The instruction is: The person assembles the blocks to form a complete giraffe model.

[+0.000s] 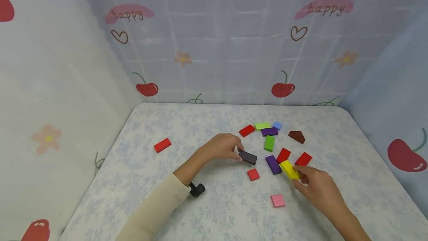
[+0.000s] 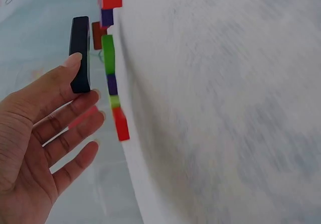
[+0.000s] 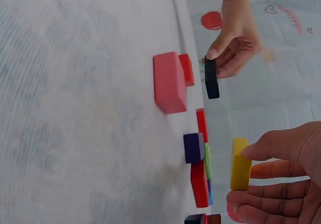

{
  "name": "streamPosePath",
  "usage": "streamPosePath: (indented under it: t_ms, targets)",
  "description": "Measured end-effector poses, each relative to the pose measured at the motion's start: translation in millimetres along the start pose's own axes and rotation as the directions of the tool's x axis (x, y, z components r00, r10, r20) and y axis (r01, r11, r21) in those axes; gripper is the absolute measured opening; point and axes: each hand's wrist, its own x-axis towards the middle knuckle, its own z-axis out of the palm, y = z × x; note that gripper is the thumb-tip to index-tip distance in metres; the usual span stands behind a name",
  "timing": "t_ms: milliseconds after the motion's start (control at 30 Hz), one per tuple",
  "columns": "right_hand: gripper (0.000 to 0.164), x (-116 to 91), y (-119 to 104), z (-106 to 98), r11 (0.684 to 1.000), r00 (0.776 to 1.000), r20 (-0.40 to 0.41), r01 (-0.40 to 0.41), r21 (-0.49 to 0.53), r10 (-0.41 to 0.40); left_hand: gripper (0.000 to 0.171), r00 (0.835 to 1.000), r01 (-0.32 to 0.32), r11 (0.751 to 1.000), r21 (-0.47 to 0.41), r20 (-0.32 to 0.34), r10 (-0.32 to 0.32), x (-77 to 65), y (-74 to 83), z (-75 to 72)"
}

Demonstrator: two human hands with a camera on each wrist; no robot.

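Observation:
My left hand (image 1: 220,147) pinches a black rectangular block (image 1: 248,157) by one end, between thumb and fingertips. In the left wrist view the black block (image 2: 80,54) is held up off the tabletop. A yellow rectangular block (image 1: 289,170) is pinched between the thumb and fingers of my right hand (image 1: 319,189). The right wrist view shows the yellow block (image 3: 241,163) raised off the surface too. Around the hands lie a purple block (image 1: 273,165), a small red block (image 1: 253,174), a pink block (image 1: 278,201) and two longer red blocks, one just behind the yellow block.
Farther back sit a green block (image 1: 269,143), another purple block (image 1: 269,132), a light green block (image 1: 262,126), a small blue block (image 1: 277,125) and a brown block (image 1: 297,137). One red block (image 1: 162,145) lies far left. Patterned curtains surround the table (image 1: 133,196).

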Motion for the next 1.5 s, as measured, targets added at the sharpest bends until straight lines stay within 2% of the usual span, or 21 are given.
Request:
streamPosePath:
  t_ms: [200,433,600,700,833,933,1033,1233,1500]
  targets:
    - [0.044,-1.1,-25.5,-3.6,0.997,0.999,0.034,0.035,0.067,-0.038,0.029,0.998,0.038,0.998,-0.046,-0.043,-0.04,-27.5,-12.6,-6.9]
    - [0.042,3.7,-59.6,4.1,0.984,0.993,0.044,0.105,0.143,-0.113,0.028,0.993,0.092,0.992,-0.087,-0.068,-0.098,-60.0,-33.1,-2.0]
    - [0.039,10.3,-84.3,17.5,0.98,0.986,0.096,0.123,0.155,-0.138,0.029,0.987,0.129,0.985,-0.119,-0.078,-0.138,-81.2,-44.7,3.8]
    - [0.037,14.9,-98.3,29.2,0.978,0.975,0.146,0.143,0.154,-0.166,0.03,0.981,0.165,0.976,-0.144,-0.083,-0.178,-91.7,-50.8,6.3]
    - [0.033,21.6,-111.1,46.6,0.96,0.946,0.188,0.238,0.146,-0.263,0.03,0.971,0.203,0.964,-0.173,-0.092,-0.221,-101.2,-59.5,8.1]
    - [0.029,26.9,-116.2,58.1,0.936,0.921,0.184,0.32,0.148,-0.344,0.028,0.971,0.194,0.962,-0.19,-0.104,-0.216,-104.9,-65.7,9.3]
    - [0.024,31.6,-120.5,66.1,0.919,0.908,0.165,0.364,0.148,-0.386,0.026,0.976,0.159,0.965,-0.21,-0.116,-0.186,-106.9,-71.1,11.8]
    - [0.024,37.8,-126.8,75.7,0.921,0.906,0.172,0.37,0.123,-0.387,0.025,0.974,0.119,0.963,-0.243,-0.157,-0.16,-112.3,-80.1,21.5]
    - [0.027,43.1,-132.9,84.2,0.92,0.903,0.177,0.388,0.061,-0.393,0.025,0.97,0.05,0.938,-0.342,-0.206,-0.127,-120.2,-92.9,25.9]
